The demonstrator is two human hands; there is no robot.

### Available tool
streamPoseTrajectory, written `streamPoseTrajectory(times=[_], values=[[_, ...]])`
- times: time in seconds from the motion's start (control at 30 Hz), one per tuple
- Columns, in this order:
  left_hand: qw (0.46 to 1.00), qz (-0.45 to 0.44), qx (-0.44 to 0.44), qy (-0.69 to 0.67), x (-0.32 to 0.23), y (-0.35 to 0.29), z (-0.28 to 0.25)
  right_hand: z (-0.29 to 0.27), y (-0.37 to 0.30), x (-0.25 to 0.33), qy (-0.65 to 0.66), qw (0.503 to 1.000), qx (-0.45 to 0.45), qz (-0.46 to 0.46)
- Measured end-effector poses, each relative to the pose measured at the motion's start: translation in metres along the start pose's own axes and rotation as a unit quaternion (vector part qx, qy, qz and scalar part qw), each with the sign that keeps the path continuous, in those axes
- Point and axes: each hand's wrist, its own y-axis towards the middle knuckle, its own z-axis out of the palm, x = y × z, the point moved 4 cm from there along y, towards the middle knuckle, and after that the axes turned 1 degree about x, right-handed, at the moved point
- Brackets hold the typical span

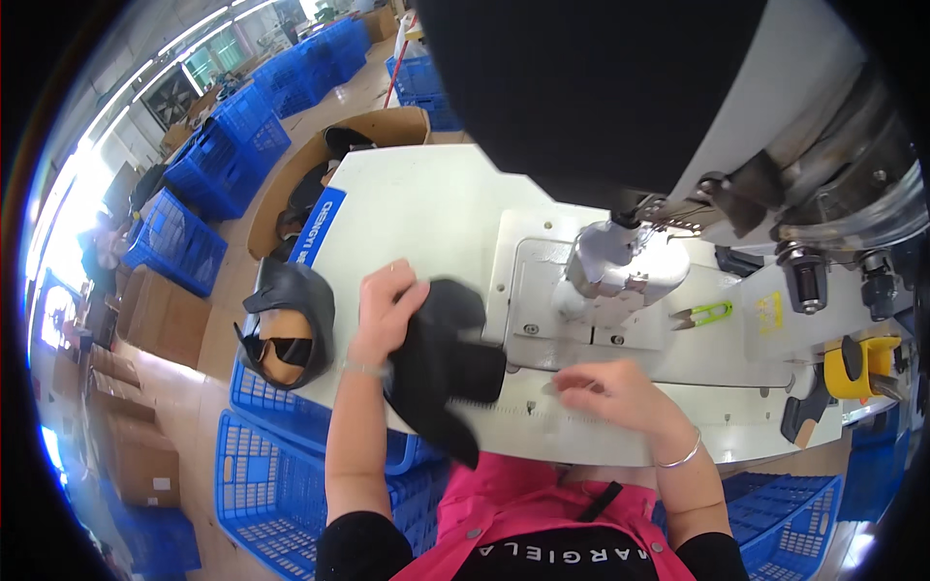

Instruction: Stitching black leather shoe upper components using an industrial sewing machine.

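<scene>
A black leather shoe upper (426,373), blurred by motion, hangs from my left hand (387,305) over the left part of the white machine table. My left fingers are closed on its upper edge. To its right, my right hand (610,392) is held over the front of the table, fingers partly stretched and blurred, with nothing visible in them. It is apart from the upper. Beyond it stands the sewing machine's metal post (610,266), lit brightly under the needle area. Another black shoe upper with a tan lining (286,329) rests at the table's left edge.
Green thread snips (702,315) lie right of the post. A yellow holder (862,368) sits at the table's right end. The dark machine head (601,87) overhangs the back. Blue crates (262,484) stand below the table; a cardboard box (387,124) of black pieces stands at far left.
</scene>
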Motion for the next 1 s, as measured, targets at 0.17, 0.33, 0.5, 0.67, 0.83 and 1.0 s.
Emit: streamPoseTrajectory(times=[0.17, 0.33, 0.5, 0.67, 0.83, 1.0], values=[[0.979, 0.175, 0.076, -0.069, -0.136, 0.018, 0.023, 0.0, -0.021, 0.003, 0.295, 0.936, 0.162, -0.103], [0.986, 0.155, 0.05, 0.019, -0.165, 0.056, 0.058, -0.031, -0.046, 0.006, 0.467, 0.862, -0.026, -0.196], [0.994, 0.051, 0.023, 0.098, -0.163, 0.078, 0.07, -0.048, -0.038, 0.017, 0.481, 0.85, -0.119, -0.177], [0.996, 0.022, 0.074, 0.042, -0.168, 0.07, 0.066, -0.047, -0.053, -0.001, 0.485, 0.846, -0.063, -0.211], [0.992, 0.026, 0.067, 0.105, -0.17, 0.076, 0.069, -0.052, -0.044, 0.029, 0.533, 0.798, -0.063, -0.275], [0.99, 0.046, -0.014, 0.135, -0.156, 0.087, 0.079, -0.056, -0.043, 0.017, 0.454, 0.835, -0.186, -0.248]])
